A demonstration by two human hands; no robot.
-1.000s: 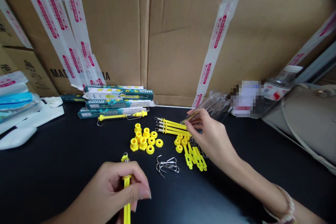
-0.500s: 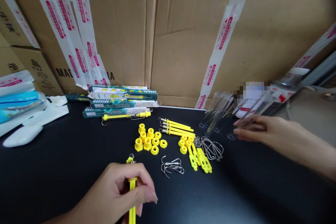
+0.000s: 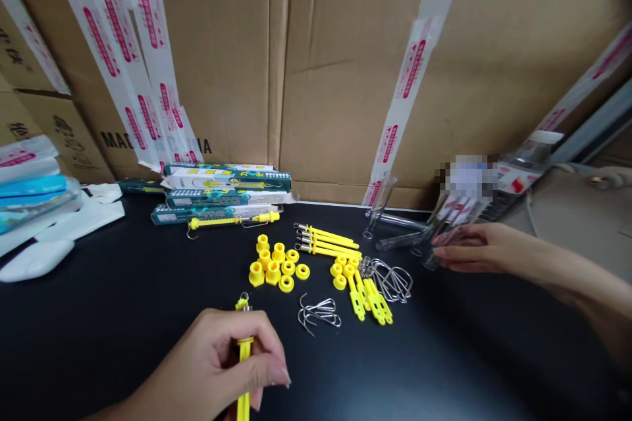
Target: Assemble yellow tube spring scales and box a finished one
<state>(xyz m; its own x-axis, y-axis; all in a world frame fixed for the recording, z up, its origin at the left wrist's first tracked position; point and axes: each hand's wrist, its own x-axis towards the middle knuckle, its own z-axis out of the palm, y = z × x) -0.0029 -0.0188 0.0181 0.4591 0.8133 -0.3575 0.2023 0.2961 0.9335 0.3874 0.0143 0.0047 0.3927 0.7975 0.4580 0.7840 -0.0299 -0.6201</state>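
Since the earlier frame, some clear tubes [image 3: 399, 241] have gone from standing to lying at the far right, one staying upright. At near left, the left hand [image 3: 222, 355] grips a yellow rod [image 3: 243, 408] lengthwise, thumb across, probably for steadiness. The right hand [image 3: 469, 247] appears to pinch another tube [image 3: 431, 260]. Between them, yellow caps [image 3: 272, 273] and wire hooks [image 3: 320, 313] lie grouped by kind, presumably for easy picking.

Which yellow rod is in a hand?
The yellow rod gripped in the left hand, nearest the camera; the other rods lie bunched on the table.
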